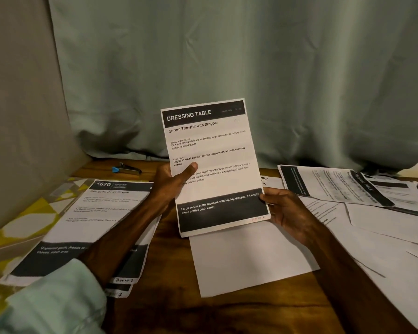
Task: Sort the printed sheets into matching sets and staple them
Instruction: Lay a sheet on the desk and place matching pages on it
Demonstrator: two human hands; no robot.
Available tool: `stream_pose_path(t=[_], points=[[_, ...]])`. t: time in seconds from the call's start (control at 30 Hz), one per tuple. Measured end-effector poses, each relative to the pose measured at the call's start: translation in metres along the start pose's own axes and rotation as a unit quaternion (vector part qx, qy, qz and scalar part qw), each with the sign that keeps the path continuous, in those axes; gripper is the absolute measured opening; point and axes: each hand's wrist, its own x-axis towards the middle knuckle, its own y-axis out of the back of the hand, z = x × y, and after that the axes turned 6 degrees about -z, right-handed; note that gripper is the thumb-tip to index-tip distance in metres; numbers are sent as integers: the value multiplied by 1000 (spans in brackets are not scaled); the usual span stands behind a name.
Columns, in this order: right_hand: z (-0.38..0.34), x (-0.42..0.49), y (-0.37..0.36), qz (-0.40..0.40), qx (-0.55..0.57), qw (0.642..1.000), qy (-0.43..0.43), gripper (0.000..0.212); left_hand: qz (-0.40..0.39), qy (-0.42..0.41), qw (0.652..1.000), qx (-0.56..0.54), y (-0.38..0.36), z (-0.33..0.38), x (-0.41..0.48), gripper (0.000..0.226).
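Both hands, left [169,186] and right [287,210], grip the upright "DRESSING TABLE" sheet [215,150] above the table [169,237].

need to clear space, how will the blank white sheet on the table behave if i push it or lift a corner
The blank sheet looks like thin, light paper, so lifted by a corner it would probably droop. Lying flat on the smooth wooden table, it should slide when pushed, though it may buckle rather than move whole.
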Motion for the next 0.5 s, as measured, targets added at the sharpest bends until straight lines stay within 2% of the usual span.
stream_pose_path(t=[0.1, 0.17, 0.2, 0.23, 0.27, 0.3, 0.4, 0.5], points=[[-5, -2, 5, 25, -45, 998, 46, 26, 1, 19, 1000, 11, 1, 3, 0, 17], [-6, 2, 17, 73, -178, 975, 110, 21, 9, 27, 999, 14, 4, 6, 0, 18], [-6, 4, 24, 112, -297, 938, 143, 17, 14, 27, 999, 13, 6, 7, 0, 17], [-5, 4, 31, 144, -418, 883, 159, 17, 18, 28, 999, 10, 9, 9, 1, 18], [-4, 4, 35, 158, -508, 834, 145, 25, 20, 32, 999, 9, 12, 10, 1, 20], [-4, 1, 34, 147, -554, 812, 107, 39, 19, 39, 999, 11, 16, 11, 2, 24], [0, -9, 21, 53, -596, 801, -11, 91, 15, 64, 998, 18, 26, 11, 5, 29], [4, -15, -3, -41, -616, 786, -40, 127, 26, 78, 996, 17, 36, 12, 6, 20]])
